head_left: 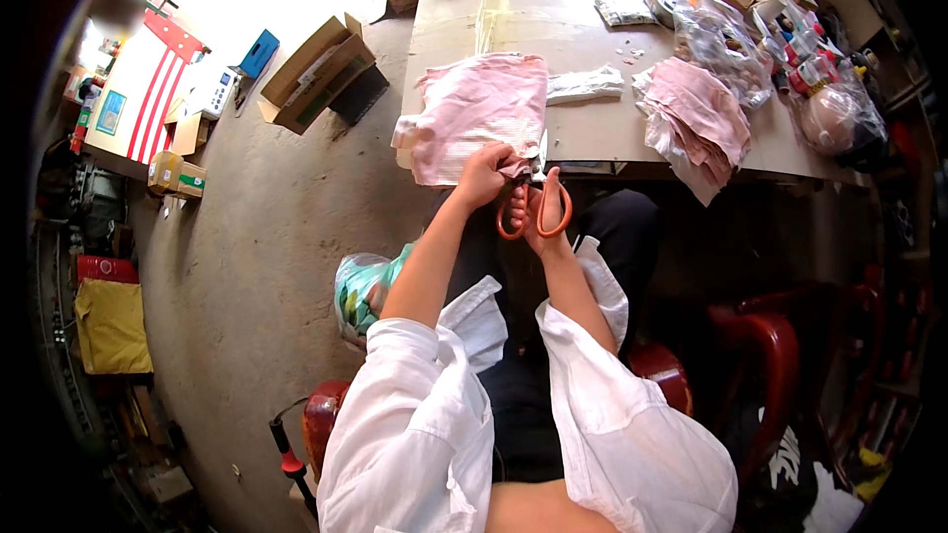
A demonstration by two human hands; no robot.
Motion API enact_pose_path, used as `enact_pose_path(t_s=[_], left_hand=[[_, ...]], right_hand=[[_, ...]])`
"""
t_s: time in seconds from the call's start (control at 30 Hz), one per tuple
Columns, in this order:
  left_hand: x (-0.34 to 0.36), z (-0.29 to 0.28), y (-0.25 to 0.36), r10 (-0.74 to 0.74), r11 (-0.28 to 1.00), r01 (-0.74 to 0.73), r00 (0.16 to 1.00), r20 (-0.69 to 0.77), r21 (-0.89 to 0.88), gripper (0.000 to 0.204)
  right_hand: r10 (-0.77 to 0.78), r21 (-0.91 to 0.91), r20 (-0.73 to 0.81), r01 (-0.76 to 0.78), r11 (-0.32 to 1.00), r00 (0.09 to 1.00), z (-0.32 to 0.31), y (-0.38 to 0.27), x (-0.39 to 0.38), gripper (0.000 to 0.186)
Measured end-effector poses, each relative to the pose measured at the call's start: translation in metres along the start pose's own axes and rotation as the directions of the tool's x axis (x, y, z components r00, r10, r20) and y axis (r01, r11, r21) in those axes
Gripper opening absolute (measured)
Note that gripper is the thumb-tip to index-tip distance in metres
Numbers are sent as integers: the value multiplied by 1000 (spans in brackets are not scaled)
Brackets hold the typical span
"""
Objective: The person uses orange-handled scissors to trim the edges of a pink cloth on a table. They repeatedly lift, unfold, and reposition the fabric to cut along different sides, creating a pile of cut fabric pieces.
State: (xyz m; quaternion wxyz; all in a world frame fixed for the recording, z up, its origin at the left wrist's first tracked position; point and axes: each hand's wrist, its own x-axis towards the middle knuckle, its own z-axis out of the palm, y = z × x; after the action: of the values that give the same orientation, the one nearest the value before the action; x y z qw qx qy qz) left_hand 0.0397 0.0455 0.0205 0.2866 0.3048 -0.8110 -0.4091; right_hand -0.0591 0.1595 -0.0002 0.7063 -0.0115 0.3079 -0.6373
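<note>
At the table's near edge, my left hand pinches the lower right part of a pale pink cloth lying on the table. My right hand holds large scissors with orange loop handles, the blades pointing away from me beside my left fingers at that cloth. A folded white strip lies just right of the cloth. Farther right, a crumpled pile of pink fabric hangs partly over the edge.
The table carries clear plastic bags, bottles and small items. Open cardboard boxes stand at the left, near a red-striped board. A bag with green contents sits on the floor. Reddish wooden chair parts are below right.
</note>
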Motion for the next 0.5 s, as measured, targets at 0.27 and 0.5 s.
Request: enact_pose_path(t_s=[0.27,0.5], left_hand=[[-3,2,7,133,972,-122,990,-43,200,15],[-6,9,20,135,852,-98,990,-34,513,27]], right_hand=[[-164,-300,-83,132,945,983,4,10,-7,58],[-68,-240,-18,61,969,998,4,6,-12,62]])
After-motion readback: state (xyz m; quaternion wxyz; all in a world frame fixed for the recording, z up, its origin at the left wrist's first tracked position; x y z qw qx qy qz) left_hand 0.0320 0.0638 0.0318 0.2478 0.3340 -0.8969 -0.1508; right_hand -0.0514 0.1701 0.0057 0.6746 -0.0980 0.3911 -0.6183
